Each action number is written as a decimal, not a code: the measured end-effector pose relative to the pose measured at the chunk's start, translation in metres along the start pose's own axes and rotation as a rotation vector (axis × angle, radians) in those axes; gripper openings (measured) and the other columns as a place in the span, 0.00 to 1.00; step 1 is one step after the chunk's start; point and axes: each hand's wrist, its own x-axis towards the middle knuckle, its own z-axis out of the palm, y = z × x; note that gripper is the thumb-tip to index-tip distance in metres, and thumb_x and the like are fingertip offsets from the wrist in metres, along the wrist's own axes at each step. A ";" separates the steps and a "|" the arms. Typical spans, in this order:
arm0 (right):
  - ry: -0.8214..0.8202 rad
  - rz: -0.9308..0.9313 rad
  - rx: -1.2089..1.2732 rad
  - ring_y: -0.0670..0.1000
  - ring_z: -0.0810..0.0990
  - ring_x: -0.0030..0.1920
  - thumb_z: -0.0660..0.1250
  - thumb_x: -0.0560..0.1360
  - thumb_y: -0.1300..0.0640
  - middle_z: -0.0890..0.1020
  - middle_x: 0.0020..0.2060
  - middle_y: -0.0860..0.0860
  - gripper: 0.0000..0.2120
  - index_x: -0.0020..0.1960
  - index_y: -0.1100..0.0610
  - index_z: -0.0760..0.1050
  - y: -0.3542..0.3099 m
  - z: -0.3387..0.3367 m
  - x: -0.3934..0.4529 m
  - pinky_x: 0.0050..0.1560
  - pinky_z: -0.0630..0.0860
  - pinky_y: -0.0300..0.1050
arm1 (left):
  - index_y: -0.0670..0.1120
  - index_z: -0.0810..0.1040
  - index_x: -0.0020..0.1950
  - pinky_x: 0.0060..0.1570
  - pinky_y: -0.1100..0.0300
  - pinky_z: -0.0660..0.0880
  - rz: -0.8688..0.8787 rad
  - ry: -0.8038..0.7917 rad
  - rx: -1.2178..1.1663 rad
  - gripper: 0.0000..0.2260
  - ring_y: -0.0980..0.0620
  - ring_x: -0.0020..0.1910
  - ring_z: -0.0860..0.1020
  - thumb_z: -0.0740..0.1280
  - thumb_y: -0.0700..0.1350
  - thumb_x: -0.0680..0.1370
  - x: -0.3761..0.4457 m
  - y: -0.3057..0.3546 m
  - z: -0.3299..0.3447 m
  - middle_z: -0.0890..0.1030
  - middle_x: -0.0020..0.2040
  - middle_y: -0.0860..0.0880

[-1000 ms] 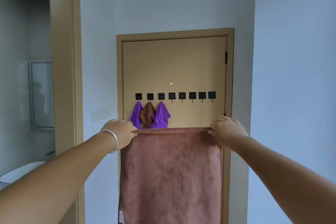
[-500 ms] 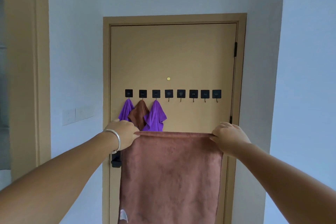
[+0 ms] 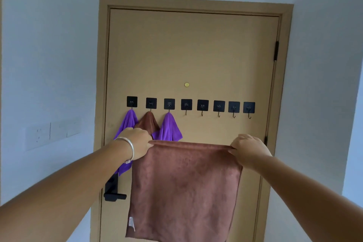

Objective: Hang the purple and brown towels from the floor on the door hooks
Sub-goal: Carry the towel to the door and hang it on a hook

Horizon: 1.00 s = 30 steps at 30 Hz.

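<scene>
Brown towel: plush, reddish-brown, spread flat, hanging in front of tan door, small white label at lower left corner. Left hand fingers pinch top left corner; right hand fingers pinch top right corner, top edge taut between. Row of black hooks above; three leftmost carry purple towel, small brown towel, second purple towel.

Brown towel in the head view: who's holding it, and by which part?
Both hands hold the brown towel, spread flat before the door: left hand pinches its top left corner, right hand its top right corner.
</scene>
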 end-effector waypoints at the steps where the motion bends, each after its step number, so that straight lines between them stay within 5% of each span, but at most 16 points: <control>1: -0.008 0.002 0.003 0.47 0.72 0.58 0.53 0.82 0.44 0.77 0.52 0.45 0.17 0.56 0.48 0.79 -0.001 0.006 0.008 0.61 0.69 0.46 | 0.51 0.79 0.53 0.55 0.54 0.74 -0.002 -0.006 -0.009 0.16 0.51 0.49 0.77 0.53 0.53 0.83 0.009 -0.003 0.006 0.80 0.49 0.52; 7: 0.000 0.016 0.058 0.47 0.73 0.54 0.55 0.81 0.47 0.77 0.50 0.46 0.16 0.56 0.50 0.80 -0.006 0.039 0.062 0.56 0.70 0.44 | 0.50 0.79 0.52 0.56 0.53 0.74 -0.020 -0.010 -0.073 0.13 0.51 0.49 0.77 0.56 0.51 0.82 0.061 -0.020 0.039 0.80 0.49 0.52; 12: 0.039 0.037 0.150 0.49 0.74 0.45 0.59 0.81 0.51 0.75 0.44 0.47 0.12 0.46 0.52 0.79 -0.008 0.067 0.118 0.44 0.68 0.42 | 0.50 0.81 0.50 0.55 0.53 0.76 -0.050 0.015 -0.119 0.14 0.50 0.48 0.79 0.57 0.51 0.82 0.109 -0.032 0.064 0.81 0.48 0.52; 18: 0.124 0.033 0.222 0.51 0.77 0.42 0.58 0.81 0.56 0.79 0.44 0.49 0.12 0.45 0.52 0.80 0.002 0.090 0.194 0.39 0.76 0.43 | 0.50 0.81 0.57 0.56 0.54 0.74 0.006 0.151 -0.152 0.12 0.52 0.55 0.77 0.57 0.44 0.81 0.180 -0.044 0.083 0.79 0.57 0.55; 22: 0.188 -0.001 0.270 0.52 0.77 0.43 0.56 0.79 0.60 0.79 0.45 0.48 0.13 0.48 0.51 0.79 0.015 0.100 0.239 0.42 0.77 0.46 | 0.53 0.76 0.48 0.43 0.59 0.72 0.050 0.222 -0.114 0.12 0.52 0.45 0.76 0.56 0.38 0.79 0.229 -0.049 0.091 0.79 0.47 0.55; 24: 0.227 -0.002 0.312 0.50 0.74 0.40 0.54 0.76 0.64 0.76 0.41 0.46 0.14 0.46 0.48 0.74 0.022 0.105 0.259 0.34 0.69 0.43 | 0.58 0.72 0.54 0.41 0.60 0.70 0.061 0.285 -0.143 0.18 0.52 0.43 0.76 0.57 0.35 0.77 0.252 -0.050 0.095 0.79 0.47 0.57; 27: 0.233 -0.158 0.164 0.51 0.69 0.40 0.54 0.71 0.69 0.69 0.38 0.46 0.13 0.42 0.50 0.60 0.031 0.112 0.286 0.32 0.58 0.44 | 0.56 0.68 0.60 0.38 0.57 0.70 0.187 0.364 -0.065 0.24 0.50 0.44 0.76 0.58 0.31 0.71 0.282 -0.053 0.106 0.75 0.51 0.57; 30: 0.217 -0.350 -0.018 0.52 0.70 0.52 0.55 0.74 0.67 0.72 0.50 0.47 0.14 0.48 0.49 0.67 0.038 0.119 0.312 0.40 0.65 0.44 | 0.58 0.68 0.51 0.32 0.58 0.69 0.254 0.389 -0.037 0.19 0.49 0.38 0.73 0.62 0.34 0.70 0.302 -0.055 0.116 0.70 0.47 0.59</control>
